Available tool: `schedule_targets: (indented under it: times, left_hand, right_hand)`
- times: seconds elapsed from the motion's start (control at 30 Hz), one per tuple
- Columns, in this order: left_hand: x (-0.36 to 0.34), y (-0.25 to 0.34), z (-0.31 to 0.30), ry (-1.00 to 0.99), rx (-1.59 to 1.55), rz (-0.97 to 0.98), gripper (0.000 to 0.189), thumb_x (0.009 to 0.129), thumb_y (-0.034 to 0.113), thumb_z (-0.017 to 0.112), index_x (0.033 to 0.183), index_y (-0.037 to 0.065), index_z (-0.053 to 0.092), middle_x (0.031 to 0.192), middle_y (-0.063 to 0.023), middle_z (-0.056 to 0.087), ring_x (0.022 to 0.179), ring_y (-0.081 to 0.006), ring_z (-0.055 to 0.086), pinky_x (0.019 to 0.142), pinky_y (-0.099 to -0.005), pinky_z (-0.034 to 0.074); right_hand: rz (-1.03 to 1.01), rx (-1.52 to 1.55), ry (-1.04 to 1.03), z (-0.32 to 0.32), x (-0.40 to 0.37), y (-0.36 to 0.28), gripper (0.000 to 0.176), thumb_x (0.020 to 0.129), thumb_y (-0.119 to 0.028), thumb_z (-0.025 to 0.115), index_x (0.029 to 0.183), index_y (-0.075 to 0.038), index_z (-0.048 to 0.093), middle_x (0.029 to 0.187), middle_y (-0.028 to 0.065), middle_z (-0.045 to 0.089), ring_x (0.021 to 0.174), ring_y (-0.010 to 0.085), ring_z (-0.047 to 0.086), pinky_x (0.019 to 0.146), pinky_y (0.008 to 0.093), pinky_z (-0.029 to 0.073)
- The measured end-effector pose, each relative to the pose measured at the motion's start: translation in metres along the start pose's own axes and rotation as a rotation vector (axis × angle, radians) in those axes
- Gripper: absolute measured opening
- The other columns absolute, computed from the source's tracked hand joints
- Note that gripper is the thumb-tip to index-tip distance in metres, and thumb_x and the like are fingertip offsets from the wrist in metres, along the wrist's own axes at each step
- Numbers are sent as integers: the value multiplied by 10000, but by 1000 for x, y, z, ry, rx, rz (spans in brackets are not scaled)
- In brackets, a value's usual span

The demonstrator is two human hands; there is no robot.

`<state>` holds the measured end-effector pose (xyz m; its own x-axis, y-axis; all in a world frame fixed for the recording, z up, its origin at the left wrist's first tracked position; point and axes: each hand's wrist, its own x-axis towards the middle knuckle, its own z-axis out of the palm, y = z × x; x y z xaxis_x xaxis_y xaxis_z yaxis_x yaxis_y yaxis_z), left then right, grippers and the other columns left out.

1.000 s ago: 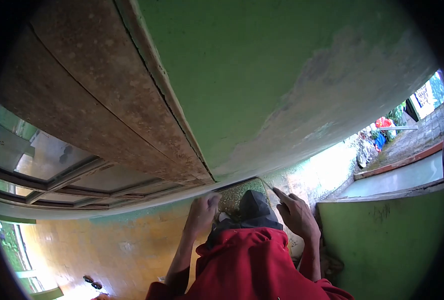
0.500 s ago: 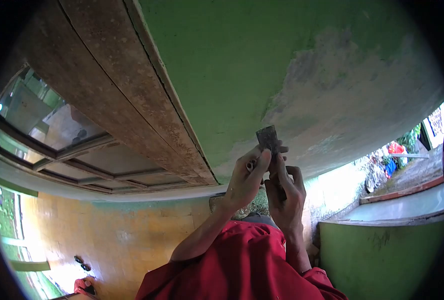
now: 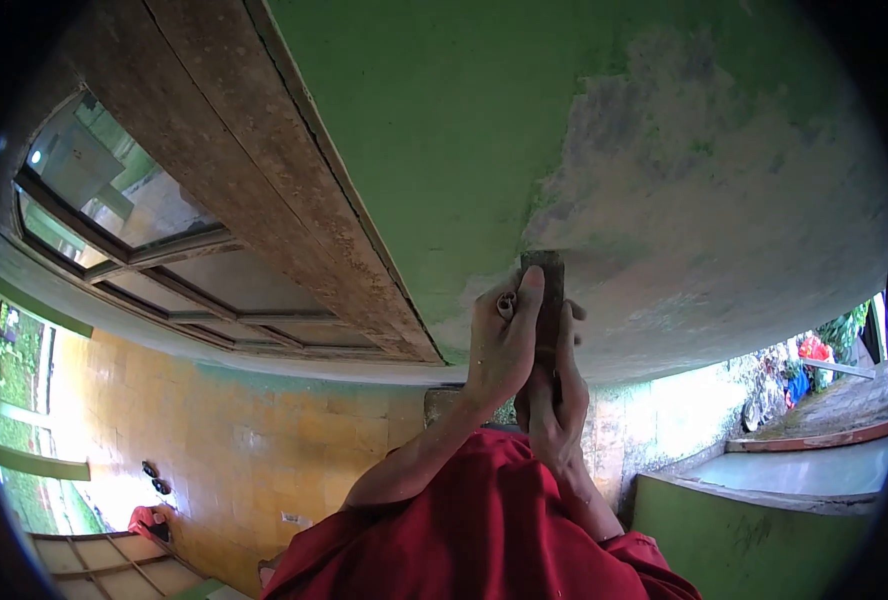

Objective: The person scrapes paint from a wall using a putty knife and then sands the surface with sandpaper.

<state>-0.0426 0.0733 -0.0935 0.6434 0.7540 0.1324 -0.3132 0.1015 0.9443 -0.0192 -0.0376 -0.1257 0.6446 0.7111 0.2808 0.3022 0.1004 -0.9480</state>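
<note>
A scraper [image 3: 547, 285] with a broad, dark, flat blade points away from me, its tip right at the green wall [image 3: 444, 170], beside a grey patch [image 3: 664, 190] of stripped paint. My right hand [image 3: 561, 415] is closed round the scraper's handle. My left hand [image 3: 501, 345] is closed against the side of the blade, thumb laid along it. A small round, hollow-looking end [image 3: 506, 304] shows between the left fingers; what it belongs to is hidden in the hand.
To the left runs a weathered wooden frame [image 3: 254, 170] with glass panes [image 3: 144, 215]. Below are yellow floor tiles [image 3: 294, 430] and a pair of dark sandals [image 3: 155, 478]. A low green wall [image 3: 744, 540] stands at right, with daylight beyond.
The scraper has straightened and its blade has come to the wall. My right hand has slid lower along the handle, and the left thumb has moved up onto the blade.
</note>
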Motion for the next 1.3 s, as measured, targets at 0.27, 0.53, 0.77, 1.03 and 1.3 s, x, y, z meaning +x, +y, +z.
schedule_targets:
  times: [0.27, 0.53, 0.77, 1.03, 1.3]
  left_hand:
    - [-2, 1, 6, 41, 54, 2, 463, 1068, 347, 456, 757, 23, 571, 652, -48, 626, 559, -91, 553, 510, -253, 439]
    - [0, -3, 3, 64, 93, 20, 453, 1067, 331, 463, 761, 14, 568, 647, -45, 620, 558, -92, 546, 507, -255, 436]
    - [3, 2, -1, 22, 65, -26, 451, 1066, 327, 467, 760, 12, 571, 638, -47, 617, 566, -94, 558, 504, -252, 437]
    - [1, 0, 0, -4, 49, -53, 471, 1058, 334, 491, 734, 4, 581, 625, -48, 623, 577, -85, 552, 522, -259, 436]
    - [2, -5, -12, -94, 106, -68, 460, 1055, 363, 489, 766, 21, 594, 655, -45, 650, 555, -76, 564, 479, -226, 421]
  right_hand:
    - [-30, 25, -9, -1, 2, 4, 702, 862, 71, 378, 1540, 57, 198, 971, 227, 690, 672, 257, 688, 637, 302, 519]
    - [31, 43, -11, 5, -1, 11, 704, 870, 55, 390, 1549, 33, 202, 1021, 239, 692, 681, 227, 670, 661, 295, 517]
    - [-90, -1, 73, 10, 7, 10, 703, 862, 51, 396, 1545, 23, 233, 966, 228, 690, 669, 211, 657, 650, 293, 508]
    - [47, 51, 93, 14, -3, -1, 697, 868, 41, 408, 1544, 22, 240, 751, 153, 646, 577, 175, 604, 566, 291, 468]
    - [-84, -139, 72, 3, -8, 20, 674, 907, 10, 391, 1560, -2, 224, 729, 55, 609, 526, 66, 503, 472, 228, 389]
